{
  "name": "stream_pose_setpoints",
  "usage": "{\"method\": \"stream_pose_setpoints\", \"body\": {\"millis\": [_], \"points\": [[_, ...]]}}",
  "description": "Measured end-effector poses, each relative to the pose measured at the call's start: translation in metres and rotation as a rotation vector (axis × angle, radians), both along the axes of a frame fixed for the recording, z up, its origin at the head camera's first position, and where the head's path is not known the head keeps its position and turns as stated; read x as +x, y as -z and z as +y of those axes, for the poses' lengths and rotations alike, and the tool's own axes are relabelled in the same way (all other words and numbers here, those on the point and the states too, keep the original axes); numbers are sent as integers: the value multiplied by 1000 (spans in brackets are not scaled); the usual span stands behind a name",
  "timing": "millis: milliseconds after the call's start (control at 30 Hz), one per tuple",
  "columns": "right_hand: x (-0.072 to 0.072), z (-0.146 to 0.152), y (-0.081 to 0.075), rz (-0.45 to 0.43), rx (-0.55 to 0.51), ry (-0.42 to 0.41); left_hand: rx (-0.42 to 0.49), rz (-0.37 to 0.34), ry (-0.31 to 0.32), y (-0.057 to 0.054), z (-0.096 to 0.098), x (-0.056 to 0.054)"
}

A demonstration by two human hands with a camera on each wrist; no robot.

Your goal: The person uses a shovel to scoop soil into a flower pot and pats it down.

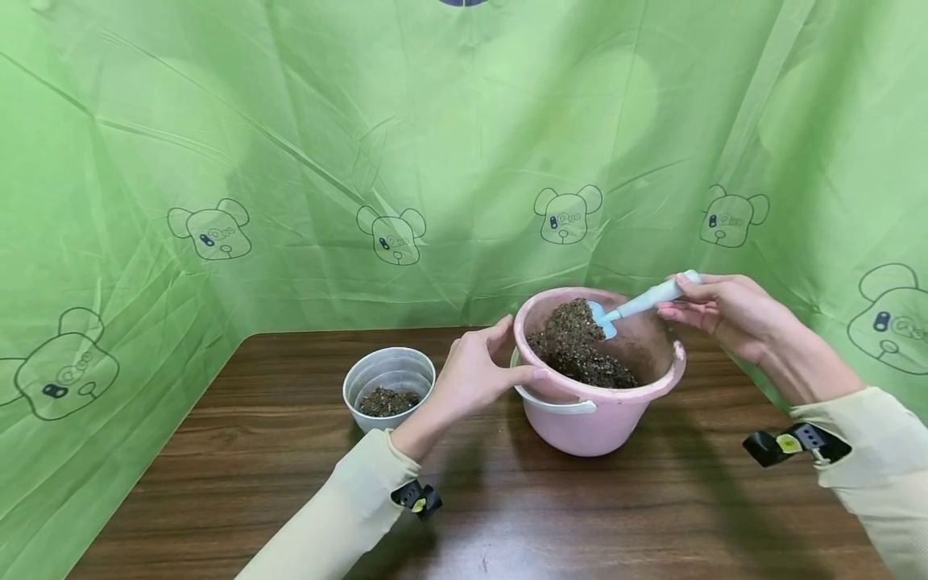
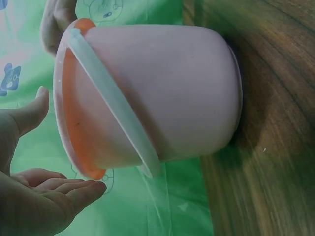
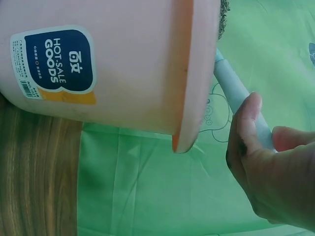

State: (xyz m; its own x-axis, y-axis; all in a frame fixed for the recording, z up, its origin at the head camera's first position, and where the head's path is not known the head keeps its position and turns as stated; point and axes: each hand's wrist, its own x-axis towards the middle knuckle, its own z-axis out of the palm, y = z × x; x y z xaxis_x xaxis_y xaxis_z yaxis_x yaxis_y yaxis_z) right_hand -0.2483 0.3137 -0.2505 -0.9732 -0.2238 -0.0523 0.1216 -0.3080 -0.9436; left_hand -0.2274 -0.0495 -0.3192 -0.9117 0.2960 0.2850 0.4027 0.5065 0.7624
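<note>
My right hand [image 1: 732, 314] grips the pale blue handle of a small hand trowel [image 1: 645, 302]. Its blade carries a heap of dark soil [image 1: 569, 322] above the soil inside a pink bucket [image 1: 580, 427]. In the right wrist view, thumb and fingers wrap the trowel handle [image 3: 238, 88] beside the bucket rim. My left hand [image 1: 474, 370] is at the bucket's left side, thumb and fingers spread right at the rim. The left wrist view shows that hand [image 2: 44, 196] with fingers extended and the bucket's pale handle [image 2: 113, 96] hanging down.
Left of the bucket stands a grey-white pot [image 1: 355, 374] with some soil at its bottom, close to my left forearm. Both stand on a dark wooden table [image 1: 261, 467]. A green cloth [image 1: 464, 161] with bear outlines hangs behind and at both sides.
</note>
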Motion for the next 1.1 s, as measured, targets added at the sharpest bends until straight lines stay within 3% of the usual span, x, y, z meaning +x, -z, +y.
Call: {"method": "stream_pose_setpoints", "body": {"millis": [400, 1100], "points": [[7, -4, -6, 15, -56, 5, 15, 28, 20, -6, -11, 1], [7, -37, -16, -6, -111, -1, 22, -11, 5, -16, -46, 4]]}}
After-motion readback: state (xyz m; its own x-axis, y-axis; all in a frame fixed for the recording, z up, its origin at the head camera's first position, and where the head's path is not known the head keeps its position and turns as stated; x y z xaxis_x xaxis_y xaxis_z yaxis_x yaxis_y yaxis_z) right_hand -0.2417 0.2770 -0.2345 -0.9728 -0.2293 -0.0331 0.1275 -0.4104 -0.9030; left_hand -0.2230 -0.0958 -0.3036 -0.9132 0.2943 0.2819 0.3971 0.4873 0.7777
